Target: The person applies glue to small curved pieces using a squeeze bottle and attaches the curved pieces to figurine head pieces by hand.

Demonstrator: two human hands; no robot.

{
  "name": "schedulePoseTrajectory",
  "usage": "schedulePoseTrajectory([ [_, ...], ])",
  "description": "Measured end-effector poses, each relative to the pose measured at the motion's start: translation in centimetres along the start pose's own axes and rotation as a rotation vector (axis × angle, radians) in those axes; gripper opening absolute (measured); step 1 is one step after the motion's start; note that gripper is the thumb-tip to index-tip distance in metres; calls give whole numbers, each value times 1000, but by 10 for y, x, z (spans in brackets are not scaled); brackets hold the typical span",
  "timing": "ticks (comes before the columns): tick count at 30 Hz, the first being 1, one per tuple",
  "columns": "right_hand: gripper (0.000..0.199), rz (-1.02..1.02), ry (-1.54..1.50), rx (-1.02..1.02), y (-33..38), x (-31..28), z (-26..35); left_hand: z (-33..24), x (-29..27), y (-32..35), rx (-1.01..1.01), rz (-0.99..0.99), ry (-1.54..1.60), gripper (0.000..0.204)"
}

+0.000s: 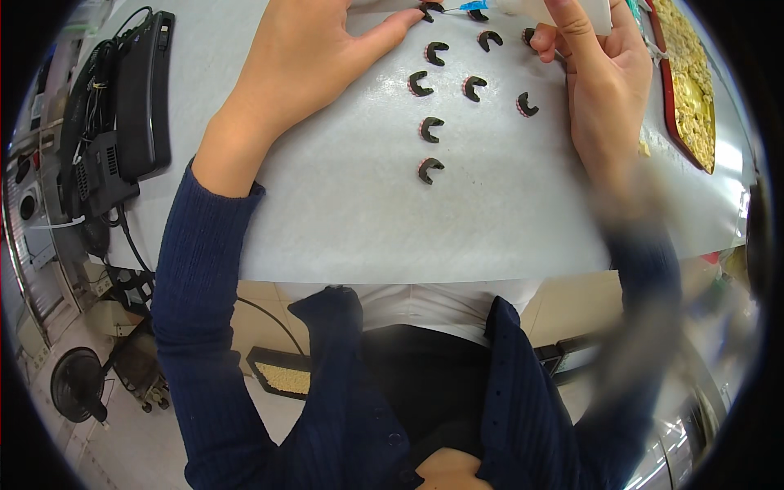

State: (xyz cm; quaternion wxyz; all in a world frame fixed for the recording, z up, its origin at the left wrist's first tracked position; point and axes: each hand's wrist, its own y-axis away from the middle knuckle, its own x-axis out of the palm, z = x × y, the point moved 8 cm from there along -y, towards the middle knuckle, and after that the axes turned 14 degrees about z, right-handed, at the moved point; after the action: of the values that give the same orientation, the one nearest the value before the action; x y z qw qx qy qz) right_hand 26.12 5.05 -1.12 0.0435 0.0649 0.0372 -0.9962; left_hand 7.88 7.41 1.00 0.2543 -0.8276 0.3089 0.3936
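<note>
Several small black C-shaped parts point(429, 128) lie in rows on the white table point(351, 204). My left hand point(306, 57) rests flat near the table's far edge, its fingertips pressing down one black part point(428, 11) at the top. My right hand point(592, 77) grips a white squeeze bottle point(563, 10) with a blue needle tip point(472, 6) that points at that same part. Both forearms wear dark blue ribbed sleeves.
A red tray point(671, 106) full of small yellowish pieces lies at the right. A black device with cables point(135, 106) stands at the left edge. Below the table there is a fan point(77, 384) on the floor and another tray of yellowish pieces point(282, 377).
</note>
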Motion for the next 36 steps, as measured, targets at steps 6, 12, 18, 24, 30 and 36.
schedulePoseTrajectory([
  [6,23,-51,-77,-55,1,-4,4,3,1,2,-27,7,16,38],
  [12,28,-70,-86,-9,4,-9,3,6,3,2,-36,-7,179,39],
  [18,30,29,-96,28,4,0,0,5,2,3,-65,-15,186,38],
  [24,32,70,-58,58,6,5,3,-2,0,2,-2,-9,4,37],
  [30,30,99,-22,81,6,5,0,-3,0,2,4,-13,-42,37],
  [36,30,105,-101,72,8,7,-2,-3,0,2,-10,-10,2,37],
])
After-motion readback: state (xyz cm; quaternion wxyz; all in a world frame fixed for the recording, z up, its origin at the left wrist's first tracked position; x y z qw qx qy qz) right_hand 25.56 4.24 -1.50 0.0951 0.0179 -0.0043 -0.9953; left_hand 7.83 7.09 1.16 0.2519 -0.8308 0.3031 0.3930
